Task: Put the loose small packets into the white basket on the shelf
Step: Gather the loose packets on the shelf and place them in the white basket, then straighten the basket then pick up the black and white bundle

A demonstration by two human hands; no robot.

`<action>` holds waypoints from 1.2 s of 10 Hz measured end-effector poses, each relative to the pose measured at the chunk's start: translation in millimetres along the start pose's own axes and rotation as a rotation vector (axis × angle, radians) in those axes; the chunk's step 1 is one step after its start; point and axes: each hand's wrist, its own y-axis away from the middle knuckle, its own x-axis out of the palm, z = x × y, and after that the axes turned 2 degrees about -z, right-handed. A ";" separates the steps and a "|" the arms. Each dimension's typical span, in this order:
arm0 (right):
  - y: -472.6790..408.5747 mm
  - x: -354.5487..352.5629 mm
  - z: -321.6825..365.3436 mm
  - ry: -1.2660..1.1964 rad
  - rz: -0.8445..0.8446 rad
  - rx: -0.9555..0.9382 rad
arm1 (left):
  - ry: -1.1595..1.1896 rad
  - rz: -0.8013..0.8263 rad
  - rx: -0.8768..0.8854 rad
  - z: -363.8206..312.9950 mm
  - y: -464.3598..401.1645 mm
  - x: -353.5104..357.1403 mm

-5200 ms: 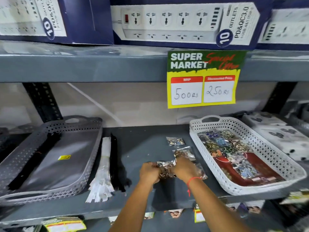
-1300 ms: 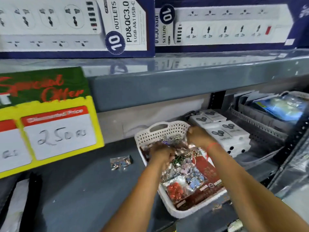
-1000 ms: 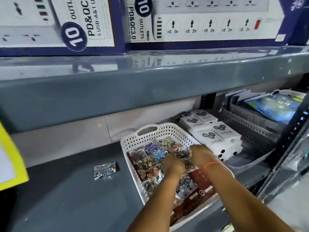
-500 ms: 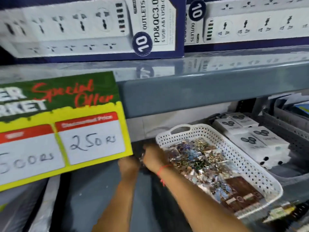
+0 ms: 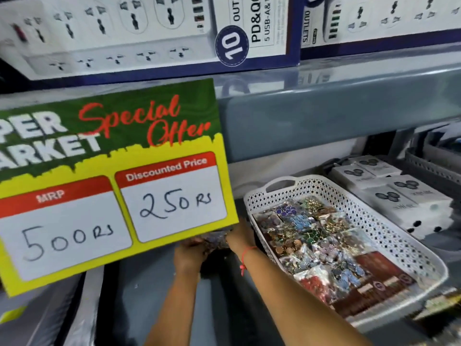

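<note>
The white perforated basket (image 5: pixel 389 236) sits on the grey shelf at the right, with several clear packets of coloured beads (image 5: pixel 306 233) inside over a dark red card. Left of the basket, my left hand (image 5: pixel 189 258) and my right hand (image 5: pixel 240 239) meet around a small clear packet (image 5: pixel 215 242) just under the price sign. Both hands seem to hold the packet; the sign hides their fingertips. A red thread circles my right wrist.
A yellow and green price sign (image 5: pixel 112 186) hangs from the upper shelf edge and blocks the view of the shelf's back left. White boxes (image 5: pixel 399 196) stand right of the basket, and a grey basket (image 5: pixel 434 166) beyond them. Power strip boxes (image 5: pixel 149 33) fill the upper shelf.
My hands left the basket and moved left to the loose packet on the shelf. The view swung left and closer, so the price sign now covers much of the left side.
</note>
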 end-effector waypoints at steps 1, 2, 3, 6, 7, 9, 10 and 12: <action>2.2 -25.4 19.8 -0.146 -0.045 -0.047 | 0.133 0.034 0.036 -30.8 13.2 4.7; 1.4 -61.9 31.4 -0.267 -0.076 -0.085 | 0.144 0.091 0.094 -53.4 28.1 20.4; -1.3 -146.4 21.2 -0.176 -0.056 -0.119 | 0.015 0.274 0.163 -68.4 58.2 72.5; 7.8 -270.8 -65.3 0.676 0.013 -0.025 | -0.551 0.668 0.042 -1.0 129.0 191.9; 11.8 -275.0 -92.6 0.916 0.080 0.022 | -0.740 0.641 0.124 14.6 145.1 218.7; 13.2 -263.8 -96.3 1.074 0.149 0.086 | -0.938 0.619 0.339 15.7 146.9 216.5; 13.9 -264.7 -74.6 1.097 0.105 0.062 | -0.975 0.602 0.435 1.4 140.4 199.8; 10.1 -199.2 25.2 0.803 -0.005 -0.330 | -0.999 0.256 0.621 -48.6 90.9 80.2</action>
